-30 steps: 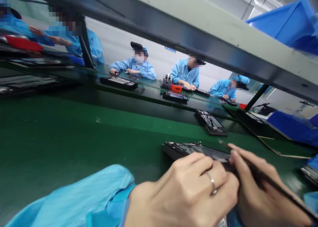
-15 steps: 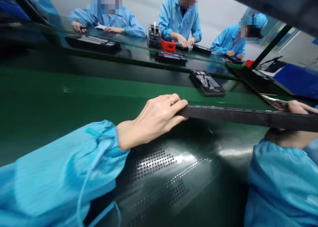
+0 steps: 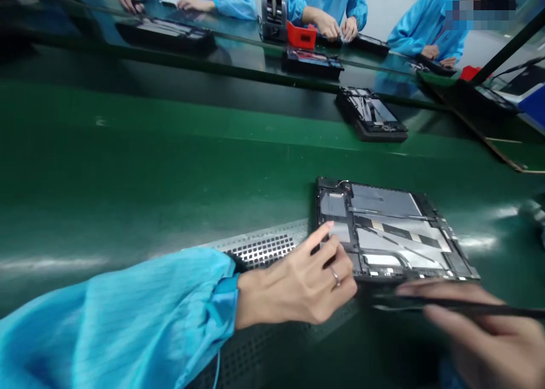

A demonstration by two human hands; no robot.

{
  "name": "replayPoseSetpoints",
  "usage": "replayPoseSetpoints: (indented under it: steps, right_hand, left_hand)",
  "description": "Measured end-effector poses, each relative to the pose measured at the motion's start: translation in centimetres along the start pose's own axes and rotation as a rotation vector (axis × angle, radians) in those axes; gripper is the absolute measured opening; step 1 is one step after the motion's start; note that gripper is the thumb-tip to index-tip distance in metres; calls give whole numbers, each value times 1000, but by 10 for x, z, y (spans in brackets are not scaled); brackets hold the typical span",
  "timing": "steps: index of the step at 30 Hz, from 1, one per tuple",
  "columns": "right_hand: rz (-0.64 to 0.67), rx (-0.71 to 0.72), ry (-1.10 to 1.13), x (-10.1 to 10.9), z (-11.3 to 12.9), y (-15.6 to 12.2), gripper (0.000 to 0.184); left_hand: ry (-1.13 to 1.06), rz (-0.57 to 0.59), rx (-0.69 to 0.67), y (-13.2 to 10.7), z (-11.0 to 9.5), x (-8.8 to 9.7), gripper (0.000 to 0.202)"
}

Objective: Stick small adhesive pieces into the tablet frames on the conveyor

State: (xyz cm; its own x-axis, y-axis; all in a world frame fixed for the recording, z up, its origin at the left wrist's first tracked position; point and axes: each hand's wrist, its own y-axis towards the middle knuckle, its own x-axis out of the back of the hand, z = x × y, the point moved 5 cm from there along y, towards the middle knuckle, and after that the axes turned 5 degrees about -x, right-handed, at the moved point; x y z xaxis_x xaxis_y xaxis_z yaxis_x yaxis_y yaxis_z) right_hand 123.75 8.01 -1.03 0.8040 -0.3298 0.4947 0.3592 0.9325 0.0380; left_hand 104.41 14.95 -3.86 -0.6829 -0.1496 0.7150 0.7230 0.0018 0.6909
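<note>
An opened tablet-like device (image 3: 395, 230), with grey panels, dark cables and a black frame, lies face up on the green bench. Over its near left corner is my left hand (image 3: 302, 275), a ring on one finger. Its bent fingers are apart, the index fingertip at the device's left edge; the thumb is hidden. My right hand (image 3: 489, 332), blurred, is in front of the near edge. It grips dark tweezers (image 3: 460, 305) whose tips point left, close to my left hand.
A perforated sheet (image 3: 264, 250) lies partly under my left forearm. Beyond is another opened device (image 3: 374, 113) on a black block. Across the bench, several co-workers in blue coats work near a tape dispenser (image 3: 273, 17), a red bin (image 3: 302, 36) and more devices (image 3: 313, 62).
The device, held up edge-on before, now lies flat on the bench. My left hand has moved down and right with its fingers loosened. My right hand has come toward me with the tweezers.
</note>
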Motion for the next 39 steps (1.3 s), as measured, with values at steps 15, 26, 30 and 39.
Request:
replayPoseSetpoints:
  steps: [15, 26, 30, 39]
  right_hand:
    - [180, -174, 49, -53, -21, -20, 5]
    - [85, -297, 151, -52, -22, -25, 5]
    - [112, -171, 256, -42, -3, -19, 5]
    - [-117, 140, 305, 0, 45, 9, 15]
  left_hand:
    - [-45, -39, -13, -2, -6, -9, 20]
    - [-37, -72, -33, -6, -7, -12, 18]
    - [-38, 1, -28, -7, -5, -12, 17]
    - [-16, -65, 131, 12, 15, 41, 21]
